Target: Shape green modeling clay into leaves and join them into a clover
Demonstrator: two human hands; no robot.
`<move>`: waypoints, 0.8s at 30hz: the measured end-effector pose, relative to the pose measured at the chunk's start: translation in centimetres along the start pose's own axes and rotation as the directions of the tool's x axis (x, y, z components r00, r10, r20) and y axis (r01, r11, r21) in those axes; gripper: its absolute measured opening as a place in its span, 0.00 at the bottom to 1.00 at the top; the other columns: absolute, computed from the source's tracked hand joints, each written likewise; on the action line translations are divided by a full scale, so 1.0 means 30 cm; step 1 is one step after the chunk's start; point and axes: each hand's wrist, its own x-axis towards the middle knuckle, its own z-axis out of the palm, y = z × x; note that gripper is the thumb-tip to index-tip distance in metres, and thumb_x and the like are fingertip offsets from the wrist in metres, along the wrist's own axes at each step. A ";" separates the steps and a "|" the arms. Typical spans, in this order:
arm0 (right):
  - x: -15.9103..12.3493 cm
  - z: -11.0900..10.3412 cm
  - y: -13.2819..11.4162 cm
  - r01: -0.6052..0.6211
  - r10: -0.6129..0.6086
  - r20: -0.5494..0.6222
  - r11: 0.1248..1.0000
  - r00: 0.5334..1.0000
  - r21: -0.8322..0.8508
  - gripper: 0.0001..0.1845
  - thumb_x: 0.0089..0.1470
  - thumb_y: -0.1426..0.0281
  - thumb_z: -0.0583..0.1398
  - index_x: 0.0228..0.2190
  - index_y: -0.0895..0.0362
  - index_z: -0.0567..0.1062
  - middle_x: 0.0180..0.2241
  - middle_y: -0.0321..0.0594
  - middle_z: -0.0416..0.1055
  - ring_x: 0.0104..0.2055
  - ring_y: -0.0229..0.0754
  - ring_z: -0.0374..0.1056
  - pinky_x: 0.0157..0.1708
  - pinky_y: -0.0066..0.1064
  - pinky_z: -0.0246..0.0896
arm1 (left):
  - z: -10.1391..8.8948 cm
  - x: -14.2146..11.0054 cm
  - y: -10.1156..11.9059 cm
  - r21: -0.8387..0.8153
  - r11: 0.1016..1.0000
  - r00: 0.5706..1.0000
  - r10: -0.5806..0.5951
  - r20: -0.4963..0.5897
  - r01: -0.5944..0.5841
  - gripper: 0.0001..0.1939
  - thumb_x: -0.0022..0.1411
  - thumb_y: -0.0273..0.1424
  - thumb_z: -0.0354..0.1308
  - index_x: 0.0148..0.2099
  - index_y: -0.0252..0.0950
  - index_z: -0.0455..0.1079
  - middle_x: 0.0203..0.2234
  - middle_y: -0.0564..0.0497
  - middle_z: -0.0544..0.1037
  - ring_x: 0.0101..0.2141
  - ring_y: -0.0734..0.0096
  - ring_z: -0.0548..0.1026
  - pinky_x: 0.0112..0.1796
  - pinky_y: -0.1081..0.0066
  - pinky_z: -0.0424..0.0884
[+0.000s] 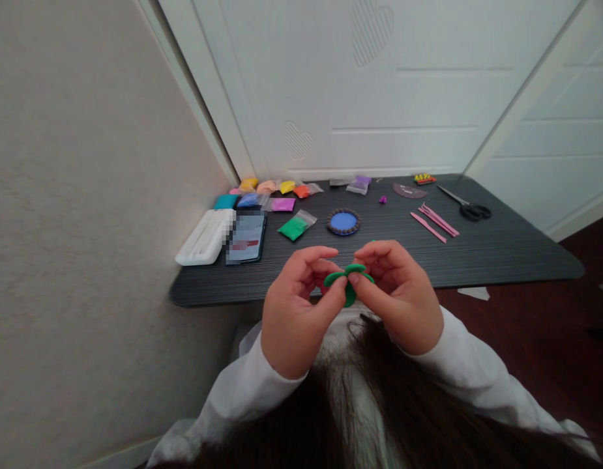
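Between my two hands, just off the table's near edge, is a green clay flower shape [350, 295] with several rounded petals. My left hand [301, 306] pinches its left side between thumb and fingers. On the other side my right hand [399, 293] presses a thumb near its centre, with the fingers curled behind. Beyond the hands lies a round blue clay disc [344, 222] edged with small brown balls. A bag of green clay [296, 227] rests to the left of that disc.
Several bags of coloured clay [283, 204] line the table's back left. A white case [206, 238] and a phone [247, 236] lie at the left. Pink tools [438, 220], black scissors [472, 210], a small purple piece [382, 199] and a dark curved scraper [409, 190] lie right.
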 end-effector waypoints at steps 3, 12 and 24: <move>0.001 -0.003 0.002 -0.011 0.011 0.005 1.000 1.000 -0.002 0.12 0.46 0.76 0.59 0.34 0.52 0.65 0.29 0.32 0.64 0.29 0.33 0.63 0.27 0.27 0.59 | -0.004 -0.002 -0.003 0.051 0.998 1.000 0.028 0.002 -0.028 0.15 0.51 0.23 0.58 0.43 0.38 0.65 0.27 0.55 0.73 0.28 0.78 0.72 0.30 0.78 0.70; 0.006 -0.006 0.007 -0.024 0.024 0.017 0.999 1.000 0.029 0.12 0.47 0.76 0.58 0.34 0.52 0.65 0.29 0.32 0.64 0.29 0.33 0.63 0.27 0.26 0.60 | -0.006 -0.002 -0.009 0.013 0.999 0.999 0.033 0.010 -0.033 0.20 0.51 0.23 0.58 0.47 0.38 0.63 0.31 0.53 0.74 0.32 0.75 0.73 0.33 0.76 0.71; 0.002 0.000 0.003 0.011 -0.011 -0.009 1.000 1.000 0.007 0.13 0.47 0.76 0.58 0.35 0.51 0.65 0.30 0.33 0.65 0.30 0.34 0.64 0.28 0.27 0.61 | 0.000 -0.008 -0.015 0.096 0.991 0.995 0.098 -0.029 -0.095 0.19 0.50 0.23 0.58 0.46 0.39 0.63 0.30 0.53 0.74 0.33 0.73 0.73 0.36 0.73 0.70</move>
